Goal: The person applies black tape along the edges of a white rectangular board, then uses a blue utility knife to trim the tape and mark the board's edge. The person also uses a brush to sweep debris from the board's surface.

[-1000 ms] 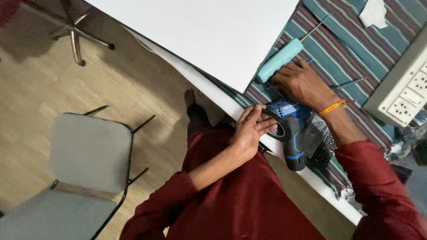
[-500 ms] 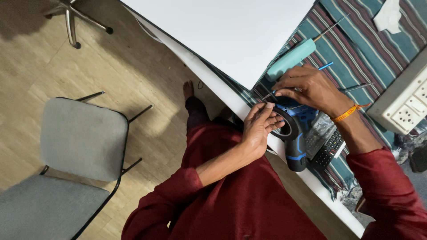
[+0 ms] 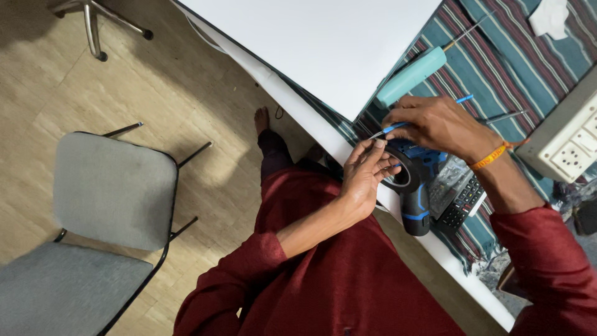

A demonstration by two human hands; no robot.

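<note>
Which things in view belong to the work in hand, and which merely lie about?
In use: left hand, right hand, blue and black cordless drill, thin blue-handled tool.

Lying about: teal tool, calculator, power strip, grey chair.

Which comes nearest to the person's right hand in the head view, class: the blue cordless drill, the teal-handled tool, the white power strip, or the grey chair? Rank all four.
Measured from the right hand:
1. Blue cordless drill, just below the hand, at the table edge.
2. Teal-handled tool, on the striped cloth just above it.
3. White power strip, far right.
4. Grey chair, on the floor, far left.
</note>
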